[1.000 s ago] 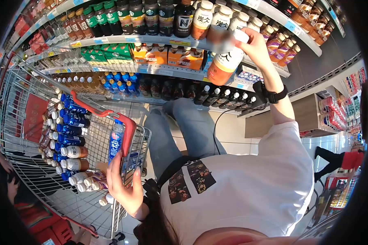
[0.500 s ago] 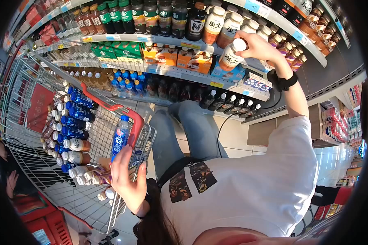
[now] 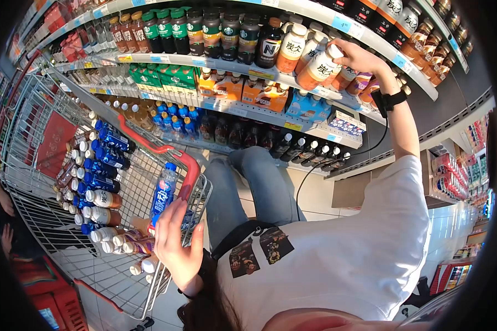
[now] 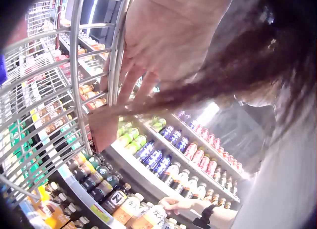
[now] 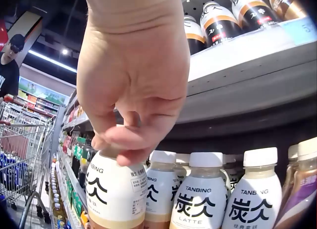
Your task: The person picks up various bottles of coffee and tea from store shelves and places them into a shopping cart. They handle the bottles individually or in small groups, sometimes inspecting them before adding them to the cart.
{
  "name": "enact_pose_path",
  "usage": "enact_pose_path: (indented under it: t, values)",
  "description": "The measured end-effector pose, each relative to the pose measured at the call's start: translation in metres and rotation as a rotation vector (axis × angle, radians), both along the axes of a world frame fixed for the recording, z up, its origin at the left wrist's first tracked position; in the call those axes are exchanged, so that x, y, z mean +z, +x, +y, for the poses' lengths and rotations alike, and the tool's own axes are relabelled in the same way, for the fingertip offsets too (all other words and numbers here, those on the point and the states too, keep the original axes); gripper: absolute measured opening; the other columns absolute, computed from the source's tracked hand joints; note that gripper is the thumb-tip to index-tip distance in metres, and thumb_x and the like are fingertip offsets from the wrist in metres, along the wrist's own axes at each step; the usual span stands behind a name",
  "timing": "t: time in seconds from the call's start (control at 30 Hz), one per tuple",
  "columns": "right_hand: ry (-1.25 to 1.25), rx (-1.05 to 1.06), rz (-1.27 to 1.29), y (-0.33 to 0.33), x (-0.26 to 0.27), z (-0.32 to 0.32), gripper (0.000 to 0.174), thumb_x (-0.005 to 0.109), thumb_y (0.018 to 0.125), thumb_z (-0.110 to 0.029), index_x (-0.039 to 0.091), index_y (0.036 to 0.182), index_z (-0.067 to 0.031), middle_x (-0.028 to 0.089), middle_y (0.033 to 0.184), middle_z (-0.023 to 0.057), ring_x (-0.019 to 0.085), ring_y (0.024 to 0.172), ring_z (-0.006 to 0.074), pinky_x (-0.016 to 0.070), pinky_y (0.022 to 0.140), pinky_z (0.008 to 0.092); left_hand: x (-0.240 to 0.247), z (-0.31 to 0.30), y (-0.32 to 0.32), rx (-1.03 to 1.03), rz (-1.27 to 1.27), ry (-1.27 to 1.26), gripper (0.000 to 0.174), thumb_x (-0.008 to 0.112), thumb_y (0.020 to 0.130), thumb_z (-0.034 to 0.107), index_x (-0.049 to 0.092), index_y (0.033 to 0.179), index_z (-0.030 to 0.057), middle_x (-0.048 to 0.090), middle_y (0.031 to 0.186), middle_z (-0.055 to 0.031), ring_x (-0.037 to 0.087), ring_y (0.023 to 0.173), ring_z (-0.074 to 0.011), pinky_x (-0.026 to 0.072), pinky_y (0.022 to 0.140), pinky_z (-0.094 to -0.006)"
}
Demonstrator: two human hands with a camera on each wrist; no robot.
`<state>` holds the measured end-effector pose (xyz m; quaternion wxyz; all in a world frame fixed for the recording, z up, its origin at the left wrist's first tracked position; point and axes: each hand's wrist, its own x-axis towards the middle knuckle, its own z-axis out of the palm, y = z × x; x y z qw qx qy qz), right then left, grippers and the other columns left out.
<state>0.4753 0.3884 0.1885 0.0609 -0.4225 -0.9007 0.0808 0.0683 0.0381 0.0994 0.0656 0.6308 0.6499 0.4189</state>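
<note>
one milk coffee by the cap, a row of neighbours close by

our right grip (image 3: 354, 55) is closed on the white cap and neck of a coffee bottle (image 5: 116, 194), fingers curled round the top. the bottle is at the front of the shelf (image 3: 226, 66), leaning in the head view, with its cap towards our grip. we cannot tell whether its base touches the shelf. like bottles (image 5: 198, 199) stand just beside and behind it, and purple ones (image 3: 360, 84) are farther along.

our left grip (image 3: 179, 251) is open, fingers relaxed at the edge of the cart (image 3: 192, 172), near the blue bottle (image 3: 163, 193); it holds nothing we can see. more bottles (image 3: 104, 198) lie in the cart.

to handle this one well, we would want the hold snug under the cap, because a smooth top with the weight hanging below could swing or slip. we should move it slowly, with its base away from its neighbours, as a knock could tip them. we should mind the shelf above our wrist, and the black cord (image 3: 315, 167) that hangs from our wristband (image 3: 393, 100). the left grip could steady the cart if it rolls.
</note>
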Motion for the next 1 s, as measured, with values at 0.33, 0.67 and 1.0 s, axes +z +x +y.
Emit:
enact_pose_path:
  t: [0.33,0.67,1.0]
  values:
    - [-0.135,-0.11,0.039,-0.002,-0.004,0.02,0.044,0.056,0.088,-0.015,0.038,0.125,-0.001,0.058,0.088,0.0143,0.056,0.067,0.018,0.049,0.056,0.0297,0.003,0.0,0.001,-0.012,0.034,-0.008,0.036,0.065,0.075,0.013,0.06,0.108,0.0009,0.059,0.11,-0.014,0.056,0.099,-0.0313,0.043,0.085,-0.0376]
    - [-0.041,-0.162,-0.083,-0.002,-0.001,0.037,0.044,0.058,0.086,-0.013,0.039,0.123,0.0008,0.059,0.098,0.0207,0.059,0.087,0.0273,0.0461,0.076,0.036,0.002,0.001,0.002,-0.023,0.034,-0.008,0.036,0.065,0.075,0.011,0.059,0.11,0.001,0.059,0.111,-0.0149,0.056,0.098,-0.0313,0.0423,0.085,-0.0373]
    - [0.033,-0.096,-0.135,-0.003,-0.006,0.06,0.052,0.062,0.081,-0.012,0.04,0.125,0.0016,0.055,0.112,0.0218,0.051,0.107,0.0337,0.0392,0.09,0.0368,0.01,0.002,-0.001,0.019,0.074,0.012,0.036,0.073,0.07,0.016,0.063,0.103,0.0061,0.06,0.108,-0.0064,0.059,0.095,-0.0242,0.0487,0.079,-0.0315]
